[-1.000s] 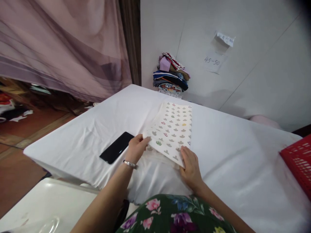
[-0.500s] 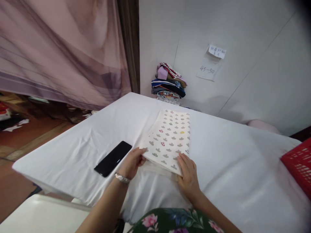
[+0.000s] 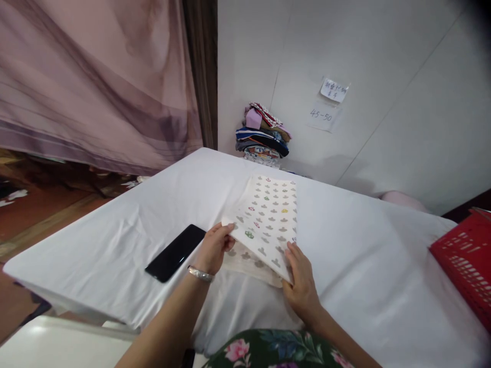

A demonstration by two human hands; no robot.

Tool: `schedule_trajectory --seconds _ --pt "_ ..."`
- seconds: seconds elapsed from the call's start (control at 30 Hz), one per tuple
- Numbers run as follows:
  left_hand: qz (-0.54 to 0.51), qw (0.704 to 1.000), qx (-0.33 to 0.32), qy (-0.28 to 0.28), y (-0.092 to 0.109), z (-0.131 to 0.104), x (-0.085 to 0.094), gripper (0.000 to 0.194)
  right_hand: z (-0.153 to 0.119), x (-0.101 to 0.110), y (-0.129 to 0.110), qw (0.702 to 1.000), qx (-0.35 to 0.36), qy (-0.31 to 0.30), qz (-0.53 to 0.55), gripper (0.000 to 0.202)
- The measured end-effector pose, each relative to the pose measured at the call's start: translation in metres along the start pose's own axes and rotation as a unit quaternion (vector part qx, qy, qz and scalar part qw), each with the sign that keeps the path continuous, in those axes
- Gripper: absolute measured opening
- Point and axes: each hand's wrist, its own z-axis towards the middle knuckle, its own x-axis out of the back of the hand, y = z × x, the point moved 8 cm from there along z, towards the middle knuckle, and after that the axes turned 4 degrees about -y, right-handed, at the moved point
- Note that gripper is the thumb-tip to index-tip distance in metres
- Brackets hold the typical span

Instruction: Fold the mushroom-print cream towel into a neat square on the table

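Observation:
A folded white cloth [image 3: 270, 209] with rows of small grey and coloured motifs lies lengthwise on the white-covered table [image 3: 353, 245]. My left hand [image 3: 215, 246], with a silver bracelet at the wrist, pinches the near left corner of its upper layer and holds it raised. Under that lifted edge a lower layer shows, flat on the table. At the near right corner my right hand [image 3: 301, 273] grips the same upper layer, thumb below and fingers on top. A black phone [image 3: 175, 253] lies just left of my left hand.
Folded clothes are stacked [image 3: 263, 135] beyond the table's far edge, against the wall. A red plastic basket [image 3: 466, 260] stands at the right. Pink curtain [image 3: 115, 76] hangs at the far left, and a white seat [image 3: 65, 342] is at the lower left.
My left hand has lifted the near left corner of the cloth higher, exposing more of the layer beneath. My right hand stays at its corner. The view has shifted slightly.

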Motion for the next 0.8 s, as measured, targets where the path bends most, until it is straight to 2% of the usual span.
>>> schedule_trajectory --seconds 0.07,0.13,0.2,0.27,0.33,0.4,0.47,0.53,0.57,0.63,0.73,0.8 --pt "0.041 0.999 0.006 0.025 -0.008 0.001 0.016 0.026 0.0 -0.002 -0.004 1.0 0.027 -0.009 -0.01 0.071" --pt "0.124 0.991 0.003 0.045 -0.015 -0.002 0.033 0.026 -0.002 -0.007 -0.006 0.998 0.054 -0.027 -0.014 0.07" --pt "0.24 0.968 -0.015 0.066 -0.016 -0.008 0.048 0.027 -0.004 -0.011 -0.008 0.996 0.077 -0.037 -0.017 0.068" --pt "0.311 0.948 -0.016 0.071 -0.017 -0.013 0.057 0.028 -0.005 -0.009 -0.011 0.995 0.089 -0.026 -0.019 0.066" --pt "0.283 0.958 0.01 0.047 -0.021 -0.015 0.057 0.028 -0.005 -0.005 -0.018 0.994 0.106 -0.017 -0.01 0.062" --pt "0.189 0.981 0.04 0.014 -0.025 -0.014 0.05 0.027 -0.004 -0.004 -0.036 0.985 0.168 -0.04 0.025 0.053" --pt "0.097 0.994 0.056 -0.012 -0.024 -0.012 0.038 0.028 -0.004 -0.009 -0.06 0.959 0.256 -0.106 0.068 0.042" --pt "0.035 0.997 0.064 -0.038 -0.022 -0.01 0.024 0.028 -0.003 -0.021 -0.078 0.933 0.298 -0.184 0.078 0.035" --pt "0.012 0.996 0.066 -0.052 -0.02 -0.009 0.015 0.028 -0.001 -0.028 -0.081 0.931 0.288 -0.215 0.066 0.035" --pt "-0.023 0.995 0.065 -0.075 -0.016 -0.009 0.001 0.028 0.003 -0.04 -0.078 0.943 0.226 -0.242 0.021 0.039" --pt "-0.029 0.995 0.053 -0.082 -0.01 -0.013 -0.013 0.027 0.001 -0.05 -0.057 0.963 0.092 -0.246 -0.053 0.054" --pt "-0.005 0.996 0.046 -0.077 -0.007 -0.015 -0.016 0.025 -0.008 -0.054 -0.044 0.96 0.034 -0.266 -0.082 0.062"
